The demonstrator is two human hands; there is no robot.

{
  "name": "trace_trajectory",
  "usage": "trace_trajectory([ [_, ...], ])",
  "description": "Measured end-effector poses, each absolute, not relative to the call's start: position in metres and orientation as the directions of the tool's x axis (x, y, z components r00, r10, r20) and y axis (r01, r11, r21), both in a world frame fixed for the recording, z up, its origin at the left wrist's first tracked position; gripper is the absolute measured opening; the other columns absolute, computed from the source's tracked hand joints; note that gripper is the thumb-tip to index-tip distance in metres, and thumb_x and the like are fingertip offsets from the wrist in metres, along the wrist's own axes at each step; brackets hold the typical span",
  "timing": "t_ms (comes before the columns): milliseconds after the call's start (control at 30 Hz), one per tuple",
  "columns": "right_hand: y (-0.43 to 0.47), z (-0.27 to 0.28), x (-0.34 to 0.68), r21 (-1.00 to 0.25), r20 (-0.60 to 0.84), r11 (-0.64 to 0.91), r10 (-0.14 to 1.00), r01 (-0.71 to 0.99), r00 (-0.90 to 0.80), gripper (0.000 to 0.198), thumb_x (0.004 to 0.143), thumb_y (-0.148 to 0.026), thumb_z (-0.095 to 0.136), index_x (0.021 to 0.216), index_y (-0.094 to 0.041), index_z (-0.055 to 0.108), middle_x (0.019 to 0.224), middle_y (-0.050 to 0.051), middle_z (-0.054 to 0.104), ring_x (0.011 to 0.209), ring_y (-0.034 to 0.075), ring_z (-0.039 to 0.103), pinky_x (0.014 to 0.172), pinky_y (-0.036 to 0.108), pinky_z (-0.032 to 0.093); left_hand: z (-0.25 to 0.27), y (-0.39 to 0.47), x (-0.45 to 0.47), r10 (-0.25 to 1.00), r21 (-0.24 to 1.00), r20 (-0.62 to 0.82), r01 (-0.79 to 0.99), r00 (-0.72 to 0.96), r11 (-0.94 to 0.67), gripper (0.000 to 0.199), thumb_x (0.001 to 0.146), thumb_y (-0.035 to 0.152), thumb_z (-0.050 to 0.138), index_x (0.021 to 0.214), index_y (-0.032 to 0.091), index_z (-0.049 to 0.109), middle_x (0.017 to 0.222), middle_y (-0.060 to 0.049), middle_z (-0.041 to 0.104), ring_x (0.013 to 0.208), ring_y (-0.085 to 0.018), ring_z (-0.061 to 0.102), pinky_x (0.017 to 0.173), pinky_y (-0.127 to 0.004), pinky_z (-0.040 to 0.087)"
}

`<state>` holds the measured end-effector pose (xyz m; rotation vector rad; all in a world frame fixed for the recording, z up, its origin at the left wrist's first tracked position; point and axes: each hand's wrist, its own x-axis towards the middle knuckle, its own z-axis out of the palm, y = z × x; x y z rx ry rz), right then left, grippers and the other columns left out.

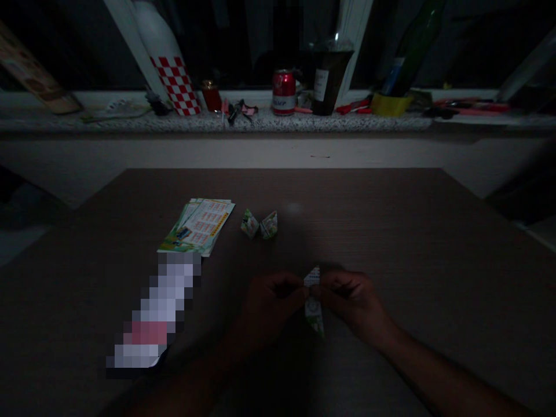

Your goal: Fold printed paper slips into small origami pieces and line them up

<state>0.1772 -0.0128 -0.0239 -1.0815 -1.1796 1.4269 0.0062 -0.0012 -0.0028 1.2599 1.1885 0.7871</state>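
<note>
- The folded paper strip [313,310], narrow and printed, is above the near middle of the table, between the two hands, its pointed ends toward the far and near sides.
- The left hand [271,301] comes in from the near left, its forearm slanting up toward the middle, fingers curled inward; thumb and forefinger pinch the strip's left edge.
- The right hand [360,301] mirrors it from the near right, wrist bent toward the middle, fingers curled, thumb and forefinger pinching the strip's right edge. The two thumb tips meet or nearly meet over the paper; the dark hides which.
- Beyond the left hand, slightly left, two small folded paper pieces [269,226] sit side by side, their inner corners close together.
- Farther left lies a fanned stack of printed cards [202,226], green and white with rows of figures.
- Just nearer than the stack is a long pixelated object [163,307], its details masked.
- All this is on or above the brown table [382,220].
- Along the far windowsill [143,124] stand a red-checkered bottle [176,81], a red can [284,90], a dark lidded cup [332,75] and a green bottle [408,52].
</note>
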Motion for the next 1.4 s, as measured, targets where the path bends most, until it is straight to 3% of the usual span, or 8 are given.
trace_trajectory([
  [233, -0.013, -0.025, 0.176, -0.989, -0.058, -0.083, 0.978, -0.124, -0.200, 0.016, 0.076, -0.033, 0.074, 0.074, -0.018, 0.071, 0.066, 0.000, 0.067, 0.057, 0.010, 0.057, 0.055, 0.022, 0.045, -0.003, -0.001, 0.006, 0.950, 0.978, -0.198, 0.111, 0.243, 0.176, 0.011, 0.073, 0.026, 0.068, 0.072, 0.015, 0.069, 0.066, 0.000, 0.065, 0.061, -0.012, 0.056, 0.057, -0.021, 0.041],
  [433, -0.014, -0.021, 0.175, -0.995, -0.024, -0.038, 0.989, -0.089, -0.149, 0.019, 0.074, -0.034, 0.075, 0.068, -0.017, 0.069, 0.060, -0.001, 0.065, 0.053, 0.010, 0.056, 0.051, 0.022, 0.044, -0.002, -0.001, 0.006, 0.947, 0.975, -0.200, 0.143, 0.252, 0.168, 0.012, 0.073, 0.026, 0.067, 0.073, 0.015, 0.069, 0.068, -0.001, 0.066, 0.064, -0.013, 0.058, 0.059, -0.021, 0.042],
  [900, -0.012, -0.019, 0.178, -0.999, 0.010, 0.006, 0.996, -0.044, -0.093, 0.013, 0.076, -0.031, 0.073, 0.076, -0.018, 0.074, 0.066, 0.002, 0.071, 0.058, 0.012, 0.061, 0.053, 0.022, 0.047, -0.002, -0.001, 0.008, 0.935, 0.976, -0.201, 0.146, 0.292, 0.164, 0.012, 0.075, 0.027, 0.066, 0.074, 0.015, 0.068, 0.067, 0.000, 0.064, 0.063, -0.012, 0.056, 0.059, -0.021, 0.041],
  [1133, -0.006, -0.016, 0.179, -0.977, -0.073, -0.072, 0.997, -0.199, -0.004, 0.023, 0.072, -0.037, 0.077, 0.081, -0.017, 0.070, 0.064, 0.001, 0.068, 0.055, 0.011, 0.058, 0.052, 0.022, 0.045, -0.002, -0.001, 0.007, 0.918, 0.969, -0.246, 0.048, 0.312, 0.243, 0.017, 0.077, 0.031, 0.065, 0.079, 0.014, 0.068, 0.062, 0.001, 0.060, 0.054, -0.010, 0.051, 0.054, -0.021, 0.039],
  [1267, -0.009, -0.014, 0.180, -0.980, -0.014, -0.021, 0.999, -0.196, -0.037, 0.022, 0.076, -0.036, 0.074, 0.085, -0.018, 0.068, 0.064, 0.000, 0.066, 0.056, 0.010, 0.057, 0.053, 0.021, 0.045, -0.004, 0.003, 0.005, 0.933, 0.966, -0.252, 0.015, 0.256, 0.257, 0.019, 0.075, 0.032, 0.067, 0.079, 0.013, 0.068, 0.064, 0.001, 0.062, 0.057, -0.010, 0.052, 0.055, -0.020, 0.040],
  [1400, -0.012, -0.020, 0.181, -0.992, 0.072, 0.067, 0.996, -0.104, -0.049, 0.011, 0.076, -0.028, 0.075, 0.077, -0.020, 0.068, 0.066, -0.001, 0.066, 0.059, 0.010, 0.059, 0.054, 0.019, 0.045, -0.005, 0.006, 0.005, 0.951, 0.969, -0.247, 0.041, 0.186, 0.244, 0.017, 0.075, 0.029, 0.067, 0.078, 0.013, 0.069, 0.067, 0.000, 0.065, 0.061, -0.011, 0.055, 0.058, -0.021, 0.043],
])
